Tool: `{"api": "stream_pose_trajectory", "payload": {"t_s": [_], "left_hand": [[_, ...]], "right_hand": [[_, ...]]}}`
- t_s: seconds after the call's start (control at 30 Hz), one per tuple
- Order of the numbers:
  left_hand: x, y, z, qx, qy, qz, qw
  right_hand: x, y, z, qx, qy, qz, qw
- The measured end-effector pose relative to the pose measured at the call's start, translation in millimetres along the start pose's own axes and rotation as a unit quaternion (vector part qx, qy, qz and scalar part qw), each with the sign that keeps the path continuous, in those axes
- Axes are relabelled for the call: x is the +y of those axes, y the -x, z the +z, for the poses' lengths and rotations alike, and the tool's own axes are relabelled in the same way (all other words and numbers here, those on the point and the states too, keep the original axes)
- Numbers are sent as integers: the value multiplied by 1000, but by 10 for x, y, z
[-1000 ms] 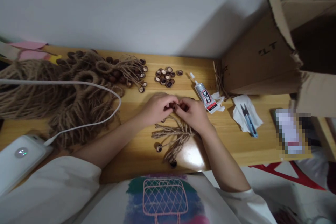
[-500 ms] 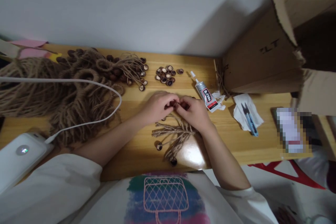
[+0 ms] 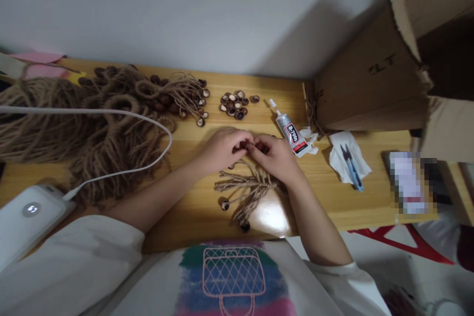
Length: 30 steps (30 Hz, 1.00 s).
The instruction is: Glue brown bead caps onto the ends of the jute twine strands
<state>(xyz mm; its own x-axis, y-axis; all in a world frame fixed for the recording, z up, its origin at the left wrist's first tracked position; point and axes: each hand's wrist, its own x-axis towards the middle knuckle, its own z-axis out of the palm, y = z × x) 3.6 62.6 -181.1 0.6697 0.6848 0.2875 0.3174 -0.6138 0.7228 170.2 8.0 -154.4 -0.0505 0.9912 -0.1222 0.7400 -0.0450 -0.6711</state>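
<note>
My left hand (image 3: 226, 149) and my right hand (image 3: 276, 157) meet above the table, thumbs and fingertips pinched together. Between them is a small dark brown piece that looks like a nut shell, mostly hidden by the fingers. Below my right hand lies a bundle of brown twine cords (image 3: 255, 188), with round brown nut shells (image 3: 224, 204) on some of its ends. Behind my hands sits a group of loose cut nut shells (image 3: 234, 105), several showing pale insides. A B-7000 glue tube (image 3: 292, 133) with a white tip lies just beyond my right hand.
A large heap of brown twine with nut shells (image 3: 114, 123) covers the left side. A white power bank (image 3: 35, 219) with a white cable (image 3: 148, 119) is in front of it. Blue thread snips (image 3: 351, 168) lie on tissue at right, near a cardboard box (image 3: 355, 79) and a blurred phone (image 3: 409, 182).
My fingertips have shifted very slightly while staying pinched together. The view has moved a little. The cords, loose shells and glue tube lie as before.
</note>
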Motion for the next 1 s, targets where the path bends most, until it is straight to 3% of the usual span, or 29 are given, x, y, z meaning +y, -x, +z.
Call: {"api": "stream_pose_trajectory", "payload": {"t_s": [1.0], "left_hand": [[-30, 1, 33, 11, -7, 4, 1000]], "right_hand": [[-5, -6, 28, 21, 7, 14, 1000]]}}
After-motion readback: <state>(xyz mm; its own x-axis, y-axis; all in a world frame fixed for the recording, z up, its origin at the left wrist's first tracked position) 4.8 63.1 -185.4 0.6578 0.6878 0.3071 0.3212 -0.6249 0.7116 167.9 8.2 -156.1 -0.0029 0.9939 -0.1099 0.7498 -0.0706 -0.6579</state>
